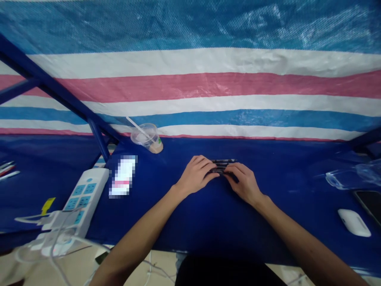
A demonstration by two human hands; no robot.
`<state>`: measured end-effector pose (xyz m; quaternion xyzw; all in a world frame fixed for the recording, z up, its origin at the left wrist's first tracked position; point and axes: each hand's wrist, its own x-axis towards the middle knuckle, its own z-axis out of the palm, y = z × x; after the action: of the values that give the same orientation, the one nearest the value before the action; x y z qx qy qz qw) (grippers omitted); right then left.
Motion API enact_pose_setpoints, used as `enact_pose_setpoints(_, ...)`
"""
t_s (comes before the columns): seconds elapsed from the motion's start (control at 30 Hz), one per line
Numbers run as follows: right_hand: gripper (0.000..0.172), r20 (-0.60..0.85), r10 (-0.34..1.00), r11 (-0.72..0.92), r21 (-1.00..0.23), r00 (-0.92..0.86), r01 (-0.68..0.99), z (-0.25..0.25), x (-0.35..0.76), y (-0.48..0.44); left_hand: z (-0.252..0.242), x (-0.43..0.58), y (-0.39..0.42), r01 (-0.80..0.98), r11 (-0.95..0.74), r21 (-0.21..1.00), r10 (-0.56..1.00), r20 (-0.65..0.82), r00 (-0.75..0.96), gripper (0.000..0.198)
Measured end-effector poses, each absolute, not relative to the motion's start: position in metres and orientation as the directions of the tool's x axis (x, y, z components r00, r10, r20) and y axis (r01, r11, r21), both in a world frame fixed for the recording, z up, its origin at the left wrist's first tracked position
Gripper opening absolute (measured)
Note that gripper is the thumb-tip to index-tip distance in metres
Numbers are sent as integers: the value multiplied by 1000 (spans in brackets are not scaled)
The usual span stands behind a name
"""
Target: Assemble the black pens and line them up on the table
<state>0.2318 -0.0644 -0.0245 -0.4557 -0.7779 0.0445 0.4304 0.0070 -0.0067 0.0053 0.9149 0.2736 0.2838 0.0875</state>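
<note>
Several dark, slim pens [225, 161] lie side by side on the blue table [178, 214], pointing left to right in front of me. My left hand [195, 174] is closed over their left ends, its fingers bent down around them. At the right ends, my right hand [244, 182] pinches the pens between thumb and fingers. Parts of the pens are hidden under both hands, so their tips are hard to make out.
A tilted clear cup [149, 137] with a straw stands behind, left of my hands. Further left are a blurred-out phone [123, 176] and a power strip [86, 194] with cables. A clear bottle [345, 178], white case [354, 222] and dark phone [370, 204] lie right.
</note>
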Motion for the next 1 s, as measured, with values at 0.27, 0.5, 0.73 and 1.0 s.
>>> enact_pose_setpoints(0.27, 8, 615, 756, 565, -442, -224, 697, -24, 234, -65, 1, 5, -3, 396, -875, 278, 484, 546, 684, 16)
enact_pose_setpoints(0.5, 7, 632, 743, 572, -429, -220, 699, -24, 234, -65, 4, 3, -5, 395, -875, 282, 483, 578, 658, 18)
enact_pose_setpoints(0.73, 5, 659, 730, 567, -440, -178, 697, -25, 233, -65, 3, 4, -3, 423, -859, 287, 511, 518, 686, 20)
enact_pose_setpoints(1.0, 7, 621, 752, 570, -443, -221, 692, -22, 234, -66, 1, 2, -1, 381, -878, 289, 478, 562, 675, 10)
